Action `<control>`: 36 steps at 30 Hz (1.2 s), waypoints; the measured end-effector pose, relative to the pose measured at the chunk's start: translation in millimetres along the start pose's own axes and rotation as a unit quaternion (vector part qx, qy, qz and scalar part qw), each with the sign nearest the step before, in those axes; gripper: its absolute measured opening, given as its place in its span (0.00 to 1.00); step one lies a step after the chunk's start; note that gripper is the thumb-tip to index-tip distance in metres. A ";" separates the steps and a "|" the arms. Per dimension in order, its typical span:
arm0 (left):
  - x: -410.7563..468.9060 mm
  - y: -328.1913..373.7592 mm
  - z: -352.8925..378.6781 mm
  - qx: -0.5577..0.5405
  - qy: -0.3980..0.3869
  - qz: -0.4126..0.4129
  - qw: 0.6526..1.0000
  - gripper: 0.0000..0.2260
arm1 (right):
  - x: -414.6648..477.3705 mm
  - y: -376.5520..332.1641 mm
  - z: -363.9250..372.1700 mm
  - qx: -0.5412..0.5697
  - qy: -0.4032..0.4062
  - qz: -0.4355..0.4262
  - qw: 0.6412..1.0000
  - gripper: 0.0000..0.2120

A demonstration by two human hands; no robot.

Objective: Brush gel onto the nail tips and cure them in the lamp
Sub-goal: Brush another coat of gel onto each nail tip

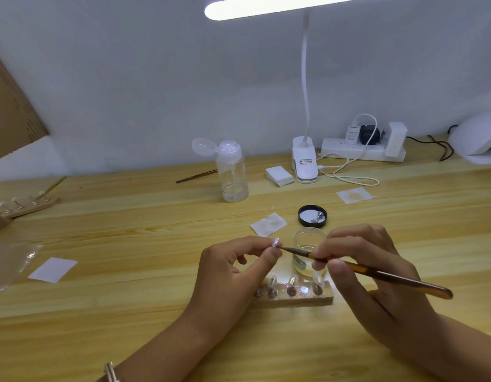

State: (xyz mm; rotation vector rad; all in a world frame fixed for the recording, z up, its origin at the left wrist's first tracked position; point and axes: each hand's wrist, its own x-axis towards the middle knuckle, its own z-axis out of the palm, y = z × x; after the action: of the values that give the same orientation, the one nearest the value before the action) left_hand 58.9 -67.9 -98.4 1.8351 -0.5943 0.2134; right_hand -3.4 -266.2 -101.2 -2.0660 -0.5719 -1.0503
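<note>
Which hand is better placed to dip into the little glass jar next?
The right hand: it grips the brush, and the jar sits just behind its fingers. The left hand is busy pinching a nail tip.

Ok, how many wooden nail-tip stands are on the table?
2. The near stand lies in front of the jar, its left end hidden behind the left hand. The far stand sits at the table's far left. Others may be out of view.
</note>
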 end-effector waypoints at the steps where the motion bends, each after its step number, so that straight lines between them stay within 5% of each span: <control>1: 0.0 -0.2 0.1 -0.002 0.001 0.000 1.000 0.03 | -0.3 -0.8 0.0 0.006 -0.002 -0.005 1.000 0.11; 17: -0.6 3.1 -0.7 -0.004 -0.016 0.005 1.000 0.02 | -1.1 -0.4 -0.9 0.048 0.018 0.026 0.998 0.14; 27: -11.1 19.4 9.3 0.035 -0.092 0.133 0.986 0.02 | 3.9 3.9 -3.5 0.064 0.062 0.105 0.991 0.10; 36: -8.7 19.1 13.1 0.091 -0.117 0.119 0.982 0.03 | 3.9 5.3 -3.5 0.055 0.063 0.118 0.990 0.10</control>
State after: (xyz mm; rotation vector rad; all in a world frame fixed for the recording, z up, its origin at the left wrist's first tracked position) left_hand 40.1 -81.9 -90.7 1.9786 -0.9886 0.2171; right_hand 0.6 -272.0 -98.7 -1.9020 -0.3057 -0.9799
